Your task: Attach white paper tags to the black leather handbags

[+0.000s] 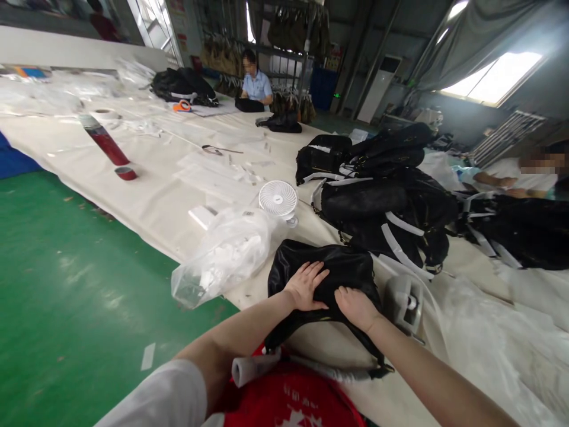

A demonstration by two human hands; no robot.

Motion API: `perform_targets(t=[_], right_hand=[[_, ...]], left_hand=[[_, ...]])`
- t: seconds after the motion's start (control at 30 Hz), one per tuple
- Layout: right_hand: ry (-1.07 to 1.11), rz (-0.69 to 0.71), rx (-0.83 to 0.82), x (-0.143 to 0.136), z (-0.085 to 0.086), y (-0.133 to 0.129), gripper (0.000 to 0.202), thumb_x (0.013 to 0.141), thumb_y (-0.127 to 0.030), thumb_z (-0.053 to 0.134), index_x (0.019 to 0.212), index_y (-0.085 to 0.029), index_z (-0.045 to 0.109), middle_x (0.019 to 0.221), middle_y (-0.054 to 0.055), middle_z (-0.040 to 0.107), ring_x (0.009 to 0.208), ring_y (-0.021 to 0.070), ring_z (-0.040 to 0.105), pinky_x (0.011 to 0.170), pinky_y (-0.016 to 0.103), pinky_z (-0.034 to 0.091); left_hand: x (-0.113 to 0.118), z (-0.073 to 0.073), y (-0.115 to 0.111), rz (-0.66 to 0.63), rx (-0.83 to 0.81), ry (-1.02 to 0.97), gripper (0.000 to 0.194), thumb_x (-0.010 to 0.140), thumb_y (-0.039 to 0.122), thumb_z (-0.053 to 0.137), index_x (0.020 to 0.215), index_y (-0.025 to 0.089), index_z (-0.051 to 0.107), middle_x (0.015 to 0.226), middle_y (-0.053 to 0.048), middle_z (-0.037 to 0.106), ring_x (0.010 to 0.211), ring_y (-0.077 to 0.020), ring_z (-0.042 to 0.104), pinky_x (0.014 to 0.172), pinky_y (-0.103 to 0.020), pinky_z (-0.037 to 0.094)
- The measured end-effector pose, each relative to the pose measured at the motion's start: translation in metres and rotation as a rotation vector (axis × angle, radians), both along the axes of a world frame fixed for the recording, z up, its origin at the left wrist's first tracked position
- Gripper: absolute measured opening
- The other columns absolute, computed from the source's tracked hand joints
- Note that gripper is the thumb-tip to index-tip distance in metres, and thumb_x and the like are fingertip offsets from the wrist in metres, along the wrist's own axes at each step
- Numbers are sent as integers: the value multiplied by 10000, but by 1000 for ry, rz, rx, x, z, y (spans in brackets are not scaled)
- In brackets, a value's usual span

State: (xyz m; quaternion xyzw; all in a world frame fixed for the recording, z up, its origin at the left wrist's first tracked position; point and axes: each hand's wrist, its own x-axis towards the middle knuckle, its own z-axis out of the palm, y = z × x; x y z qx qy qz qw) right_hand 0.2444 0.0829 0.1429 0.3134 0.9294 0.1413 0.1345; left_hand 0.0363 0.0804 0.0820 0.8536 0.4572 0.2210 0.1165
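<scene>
A black handbag (347,261) lies at the table's near edge, right in front of me. My left hand (307,287) rests flat on its upper face, the fingers stretched and slightly spread. Beside it, my right hand (355,306) is closed, its curled fingers gripping the bag's material near the middle. The bag's strap (329,369), partly wrapped in white covering, hangs toward my red apron (293,397). My right fingertips are partly hidden.
Left of the bag sit a clear plastic bag (226,252) of white scraps and a small white fan (278,198). A grey container (403,302) stands on the right, with piled black bags (386,207) behind. Two people (256,84) work farther off.
</scene>
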Motion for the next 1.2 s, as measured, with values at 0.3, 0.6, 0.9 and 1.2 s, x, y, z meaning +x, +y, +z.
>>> perform_targets(t=[0.3,0.6,0.9,1.2], right_hand=[[12,31,-25,23,-4,8,218,840,5,448,840,-169,580,777,71,655,644,189,661,523,288,445],[64,101,-41,43,-4,23,240,825,26,469,828,-172,605,778,53,668,621,168,640,514,275,425],[415,-210,-21,67,-2,12,149,923,-218,490,901,-201,637,808,25,682,706,151,660,642,257,452],[822,-624,-35,34,-34,-13,293,909,-373,488,730,-218,662,629,6,698,560,151,642,543,255,402]], left_hand=[[-1,-2,2,-1,3,11,1122,644,784,638,1509,192,239,1584,-159,242,1455,-327,225,1206,-491,132],[-4,-5,0,-14,38,17,1101,669,766,638,1511,186,232,1580,-161,254,1457,-318,222,1205,-479,140],[-16,1,-11,72,10,17,1102,645,749,670,1496,174,271,1569,-181,264,1452,-339,232,1193,-519,181],[-16,0,-11,77,-2,-27,1086,635,706,704,1494,197,278,1573,-159,268,1452,-342,229,1189,-531,194]])
